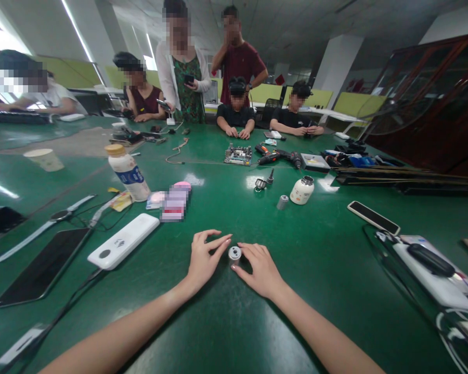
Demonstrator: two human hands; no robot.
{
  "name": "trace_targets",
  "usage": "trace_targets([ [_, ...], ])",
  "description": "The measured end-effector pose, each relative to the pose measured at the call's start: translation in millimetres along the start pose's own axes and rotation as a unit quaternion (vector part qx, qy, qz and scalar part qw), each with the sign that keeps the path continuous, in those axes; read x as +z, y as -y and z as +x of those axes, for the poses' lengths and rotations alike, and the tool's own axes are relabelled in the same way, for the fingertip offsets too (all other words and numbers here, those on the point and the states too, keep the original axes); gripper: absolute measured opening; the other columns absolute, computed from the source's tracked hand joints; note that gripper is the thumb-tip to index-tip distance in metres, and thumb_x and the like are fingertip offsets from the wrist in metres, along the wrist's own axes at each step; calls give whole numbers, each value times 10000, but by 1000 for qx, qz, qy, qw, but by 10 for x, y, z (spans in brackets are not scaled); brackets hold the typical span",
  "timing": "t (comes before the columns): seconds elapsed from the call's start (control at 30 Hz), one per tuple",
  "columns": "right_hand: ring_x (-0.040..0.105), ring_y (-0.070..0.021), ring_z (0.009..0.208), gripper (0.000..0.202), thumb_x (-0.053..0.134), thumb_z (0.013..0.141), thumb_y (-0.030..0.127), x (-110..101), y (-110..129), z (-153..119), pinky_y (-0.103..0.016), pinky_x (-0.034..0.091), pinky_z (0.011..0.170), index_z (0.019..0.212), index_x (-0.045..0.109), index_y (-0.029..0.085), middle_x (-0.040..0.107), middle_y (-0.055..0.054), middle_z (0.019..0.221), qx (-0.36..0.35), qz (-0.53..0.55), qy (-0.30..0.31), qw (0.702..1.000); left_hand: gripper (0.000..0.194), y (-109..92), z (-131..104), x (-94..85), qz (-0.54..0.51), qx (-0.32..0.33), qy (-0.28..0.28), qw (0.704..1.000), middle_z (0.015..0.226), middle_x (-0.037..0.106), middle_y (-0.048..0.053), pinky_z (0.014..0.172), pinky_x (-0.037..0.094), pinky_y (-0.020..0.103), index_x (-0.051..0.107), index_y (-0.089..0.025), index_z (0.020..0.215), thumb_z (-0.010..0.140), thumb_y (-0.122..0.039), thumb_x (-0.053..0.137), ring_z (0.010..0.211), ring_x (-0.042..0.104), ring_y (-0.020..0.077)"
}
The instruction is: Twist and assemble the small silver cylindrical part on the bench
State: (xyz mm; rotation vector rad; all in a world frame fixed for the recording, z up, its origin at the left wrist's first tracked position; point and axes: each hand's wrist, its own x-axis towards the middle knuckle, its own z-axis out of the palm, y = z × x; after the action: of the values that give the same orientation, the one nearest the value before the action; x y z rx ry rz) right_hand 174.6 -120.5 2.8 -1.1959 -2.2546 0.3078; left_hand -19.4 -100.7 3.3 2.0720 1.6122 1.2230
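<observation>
A small silvery metal cylinder (pixel 234 254) with dark holes in its top face stands upright on the green table in front of me. My right hand (pixel 259 267) has its thumb and index finger around the cylinder's right side, the fingertips against it. To the left of the cylinder is my left hand (pixel 205 257), holding nothing, its fingers stretched toward it with the tips close by. Whether those tips touch the metal I cannot tell. Farther off stands a second grey metal cylinder (pixel 283 202), beside a white jar (pixel 302 190) with a face drawn on it.
On the left lie a white power bank (pixel 124 241), a tablet (pixel 42 265), a watch (pixel 60 214) and a bottle (pixel 128 174). On the right are a phone (pixel 373 217) and cables. A circuit board (pixel 237 155) and power drill (pixel 290 157) lie farther back. Several people are across the table.
</observation>
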Motion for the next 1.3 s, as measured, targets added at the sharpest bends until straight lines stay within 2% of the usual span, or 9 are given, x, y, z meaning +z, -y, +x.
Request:
trace_targets([
  [0.13,578,-272,1117,341,642,878,328,6,-6,-1,-450,442,947,1195,594,210,634,-97,1252,-1,9,4,1000,215,-31,-8,-22,-95,67,12,993,1014,648,55,794,486,348,739,-340,1063,905,-376,598,963,552,212],
  [0.37,573,-269,1115,352,631,891,331,8,-14,-4,-452,437,946,1219,581,214,636,-95,1245,-3,21,4,1000,189,-74,-20,-57,-99,115,21,988,996,662,53,840,480,371,752,-324,1024,897,-318,612,977,564,213],
  [0.7,567,-263,1129,351,647,881,315,13,-10,-5,-447,428,955,1208,582,205,637,-96,1243,0,22,2,1000,203,-120,-16,-70,-86,135,45,986,985,669,55,911,458,405,751,-294,1021,911,-292,581,988,546,218],
  [1.0,574,-267,1111,333,645,884,307,3,3,4,-443,436,934,1191,581,198,650,-94,1206,-4,19,0,1000,286,-125,-2,-105,-105,137,101,980,1104,676,53,976,420,451,695,-315,1163,952,-278,505,1058,510,231],
  [1.1,572,-266,1114,333,640,887,311,5,0,0,-444,434,936,1194,581,199,648,-95,1212,-4,18,2,1000,265,-126,3,-93,-108,139,91,980,1079,684,53,957,431,442,712,-314,1129,940,-277,530,1039,519,229],
  [1.3,565,-269,1141,333,649,882,327,21,-17,-5,-451,422,963,1189,594,211,632,-87,1257,1,24,-2,1000,154,-150,10,-79,-123,135,33,983,913,699,52,849,475,376,759,-260,955,892,-279,620,928,558,207],
])
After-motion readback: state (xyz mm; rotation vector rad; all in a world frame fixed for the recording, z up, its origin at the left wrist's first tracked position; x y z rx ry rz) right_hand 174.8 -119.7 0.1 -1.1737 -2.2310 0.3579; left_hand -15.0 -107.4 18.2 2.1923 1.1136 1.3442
